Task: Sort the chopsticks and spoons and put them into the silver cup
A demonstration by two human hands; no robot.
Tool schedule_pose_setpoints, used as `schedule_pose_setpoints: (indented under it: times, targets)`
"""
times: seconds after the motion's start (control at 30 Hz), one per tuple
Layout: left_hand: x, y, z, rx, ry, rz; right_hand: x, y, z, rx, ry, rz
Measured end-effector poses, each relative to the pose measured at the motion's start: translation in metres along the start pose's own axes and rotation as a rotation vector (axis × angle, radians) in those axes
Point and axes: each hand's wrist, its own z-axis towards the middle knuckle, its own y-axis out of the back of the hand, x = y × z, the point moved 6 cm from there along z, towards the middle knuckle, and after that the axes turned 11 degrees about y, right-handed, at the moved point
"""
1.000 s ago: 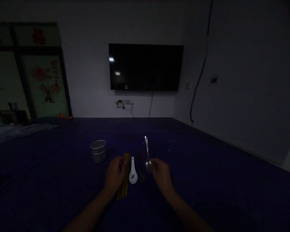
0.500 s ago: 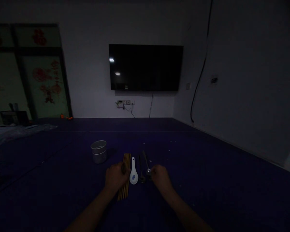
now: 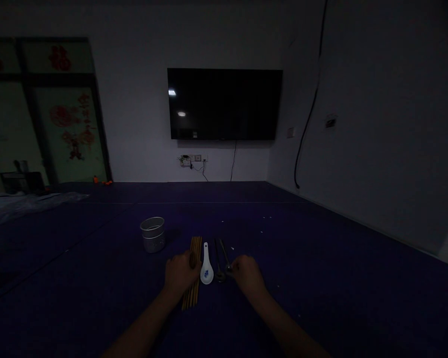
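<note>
My left hand (image 3: 179,272) is closed over the left side of a row of wooden chopsticks (image 3: 189,297). A dark brown end shows at the top of its curled fingers; what it belongs to is hidden. Beside the chopsticks lies a white soup spoon (image 3: 206,272) with a blue mark in its bowl. Right of that is a dark metal spoon (image 3: 220,276), its handle pointing away from me. My right hand (image 3: 246,272) pinches the bowl end of a second metal spoon (image 3: 224,254), which lies at a slight slant close to the first.
A metal cup (image 3: 153,234) stands upright, left of and beyond the chopsticks. Small white scraps (image 3: 262,231) dot the dark blue floor covering (image 3: 321,298). Crumpled clear plastic (image 3: 41,203) lies at far left. A television (image 3: 226,104) hangs on the far wall above cables and sockets.
The second metal spoon has shifted slightly toward me and left, closer to the first metal spoon, with my right hand at its bowl. My left hand has barely moved.
</note>
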Motion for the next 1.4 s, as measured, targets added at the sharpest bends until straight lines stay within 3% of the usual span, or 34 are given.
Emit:
schedule_pose_setpoints:
  times: [1.4]
  targets:
    - [0.011, 0.008, 0.000, 0.007, 0.076, -0.001, 0.012, 0.017, -0.009, 0.087, -0.025, -0.049]
